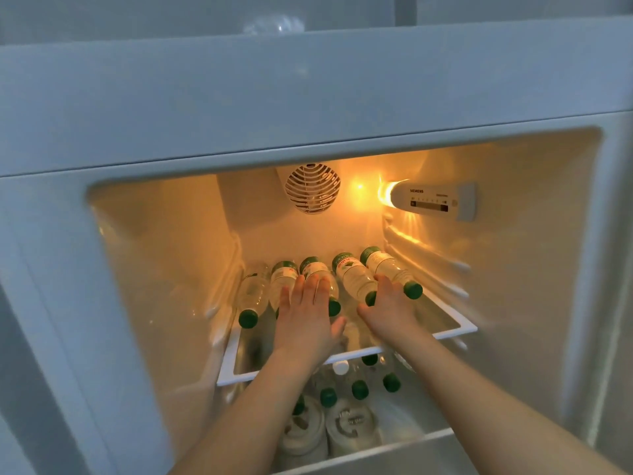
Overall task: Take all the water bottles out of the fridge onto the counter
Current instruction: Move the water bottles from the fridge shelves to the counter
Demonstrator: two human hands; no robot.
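Both your arms reach into the lit white fridge interior [164,255]. Five clear plastic water bottles with green caps and green-white labels [352,277] lie on their sides, side by side, caps toward you, on the glass shelf with a white plastic rim [455,330]. Your left hand [308,310] lies flat, fingers straight and spread, on top of the second and third bottles from the left, thumb out to the right; it grips nothing. Your right hand [388,305] sits on the necks of the two rightmost bottles, fingers bent over them; cannot tell whether it actually has hold of one. The leftmost clear bottle with a green cap [251,298] is untouched, near the left wall. Below the shelf, more upright green-capped bottles [359,389] and one white-capped bottle [340,367] stand behind rolled white towels [342,428] in the lower compartment. Round white fan grille [312,187] on the back wall, white control panel [433,200] on the right with the lamp glowing beside it.
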